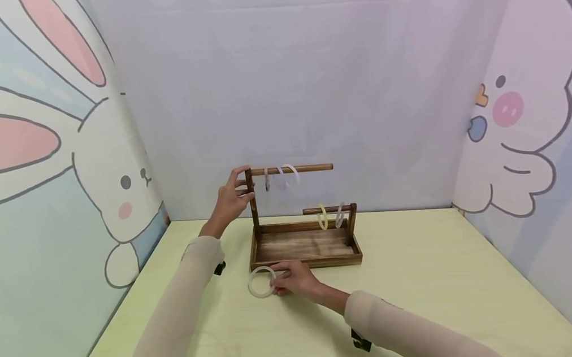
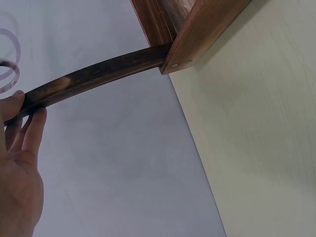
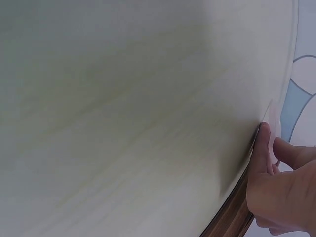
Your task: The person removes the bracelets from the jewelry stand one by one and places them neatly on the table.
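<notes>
A dark wooden bangle stand (image 1: 306, 264) with a tray base and two crossbars stands on the table. My left hand (image 1: 234, 197) grips the top of its taller left post (image 2: 98, 74), thumb on one side and fingers on the other. In front of the tray, my right hand (image 1: 297, 279) pinches a pale translucent bangle (image 1: 251, 288) between thumb and fingers; the right wrist view shows only part of this ring. From the upper bar hang a dark bangle (image 1: 267, 181), a lilac bangle (image 1: 281, 178) and a white bangle (image 1: 294, 172).
On the lower right bar hang a yellow bangle (image 1: 323, 218) and a greyish-lilac bangle (image 1: 340, 217). The pale yellow table (image 1: 427, 279) reaches back to a plain wall hanging (image 1: 384, 79). Cartoon-printed panels (image 1: 115, 216) stand at both sides.
</notes>
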Motion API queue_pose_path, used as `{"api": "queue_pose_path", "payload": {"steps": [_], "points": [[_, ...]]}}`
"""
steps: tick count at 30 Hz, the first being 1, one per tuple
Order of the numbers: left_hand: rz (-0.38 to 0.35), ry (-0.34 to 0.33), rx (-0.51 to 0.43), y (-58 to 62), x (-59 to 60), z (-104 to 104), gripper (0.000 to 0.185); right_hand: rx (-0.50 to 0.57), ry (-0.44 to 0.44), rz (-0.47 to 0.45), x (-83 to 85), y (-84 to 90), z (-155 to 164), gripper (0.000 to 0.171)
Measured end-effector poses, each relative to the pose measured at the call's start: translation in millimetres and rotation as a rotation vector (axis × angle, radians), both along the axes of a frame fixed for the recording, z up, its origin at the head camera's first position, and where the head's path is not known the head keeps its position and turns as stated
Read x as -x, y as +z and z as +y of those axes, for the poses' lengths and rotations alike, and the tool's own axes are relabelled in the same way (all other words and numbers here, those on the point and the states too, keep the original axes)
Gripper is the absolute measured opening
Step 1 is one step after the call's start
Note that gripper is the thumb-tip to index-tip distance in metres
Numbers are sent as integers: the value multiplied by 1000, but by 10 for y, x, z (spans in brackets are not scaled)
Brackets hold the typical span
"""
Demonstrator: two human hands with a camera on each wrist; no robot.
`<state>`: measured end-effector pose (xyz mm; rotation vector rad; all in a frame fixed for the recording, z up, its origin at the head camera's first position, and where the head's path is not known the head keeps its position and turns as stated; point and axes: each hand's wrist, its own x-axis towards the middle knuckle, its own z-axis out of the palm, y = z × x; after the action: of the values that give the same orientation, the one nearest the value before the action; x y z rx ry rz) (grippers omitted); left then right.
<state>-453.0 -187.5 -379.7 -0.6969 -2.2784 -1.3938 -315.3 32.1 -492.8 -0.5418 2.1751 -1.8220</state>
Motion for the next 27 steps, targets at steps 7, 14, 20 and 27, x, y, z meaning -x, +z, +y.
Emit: {"api": "queue_pose_path", "payload": {"steps": [7,14,20,27], "points": [[4,-5,-9,-9,19,2,82,-7,-70,17,-3,-27,-30,35],[12,5,1,-20,41,-2,80,-10,-132,66,3,-80,-49,27],[25,15,13,-35,59,-5,81,-1,-156,86,-13,-101,-55,23],[18,11,6,-37,68,1,80,9,-183,57,-1,-137,-49,22]]}}
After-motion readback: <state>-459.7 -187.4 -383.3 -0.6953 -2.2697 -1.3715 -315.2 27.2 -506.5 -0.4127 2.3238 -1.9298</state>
